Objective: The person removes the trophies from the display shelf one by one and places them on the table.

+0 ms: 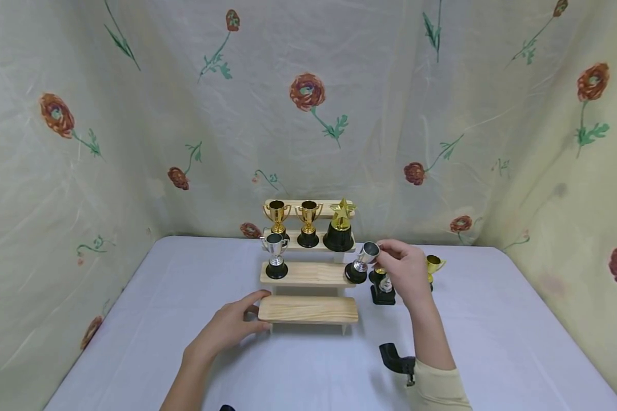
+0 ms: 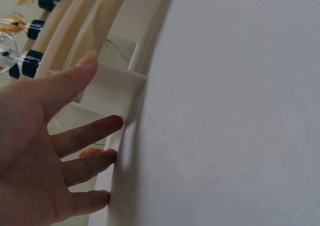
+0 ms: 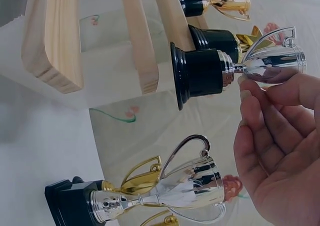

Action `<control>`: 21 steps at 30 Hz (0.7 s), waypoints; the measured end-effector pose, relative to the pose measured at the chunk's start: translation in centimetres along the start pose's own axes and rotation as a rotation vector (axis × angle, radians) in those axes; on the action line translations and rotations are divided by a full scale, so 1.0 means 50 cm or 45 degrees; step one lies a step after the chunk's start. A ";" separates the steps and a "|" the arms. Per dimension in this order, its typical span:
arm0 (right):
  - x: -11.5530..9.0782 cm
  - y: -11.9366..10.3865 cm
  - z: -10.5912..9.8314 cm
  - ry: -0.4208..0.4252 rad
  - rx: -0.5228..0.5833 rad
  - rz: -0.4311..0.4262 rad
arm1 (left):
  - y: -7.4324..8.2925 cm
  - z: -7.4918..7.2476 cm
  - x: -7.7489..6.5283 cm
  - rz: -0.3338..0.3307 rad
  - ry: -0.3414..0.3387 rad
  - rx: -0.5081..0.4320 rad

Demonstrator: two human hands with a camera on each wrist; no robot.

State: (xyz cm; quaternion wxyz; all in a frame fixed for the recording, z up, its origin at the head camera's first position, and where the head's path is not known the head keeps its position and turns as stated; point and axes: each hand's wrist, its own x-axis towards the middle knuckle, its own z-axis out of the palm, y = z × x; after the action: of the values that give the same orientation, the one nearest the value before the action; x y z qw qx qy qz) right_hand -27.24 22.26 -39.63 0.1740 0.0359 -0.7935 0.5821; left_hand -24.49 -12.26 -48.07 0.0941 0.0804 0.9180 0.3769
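Observation:
My right hand (image 1: 405, 268) pinches a small silver trophy cup (image 1: 369, 251) with a black base at its handle side. The cup leans to the right, its base over the right end of the middle step (image 1: 308, 274) of a stepped wooden display stand. In the right wrist view this trophy (image 3: 202, 73) lies close beside the step's end. My left hand (image 1: 231, 324) is at the left end of the lowest step (image 1: 308, 309). The left wrist view shows its thumb against the wood, other fingers spread and fairly straight. Another silver cup (image 1: 275, 254) stands left on the middle step.
On the upper step stand two gold cups (image 1: 277, 214) and a gold star trophy (image 1: 341, 228). Right of the stand, partly behind my right hand, are a silver trophy (image 3: 195, 188) and gold cups (image 1: 434, 265). A black curved object (image 1: 395, 359) shows beside my right forearm.

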 end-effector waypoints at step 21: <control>0.005 0.019 -0.039 0.023 -0.169 0.054 | -0.003 0.001 0.003 -0.019 0.004 0.012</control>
State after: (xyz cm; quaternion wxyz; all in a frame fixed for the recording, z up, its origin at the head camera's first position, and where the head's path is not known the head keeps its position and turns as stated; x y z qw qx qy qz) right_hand -27.26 24.41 -39.91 0.1706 0.0022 -0.8293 0.5322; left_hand -24.65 -12.28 -48.25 0.0950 0.0735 0.9204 0.3720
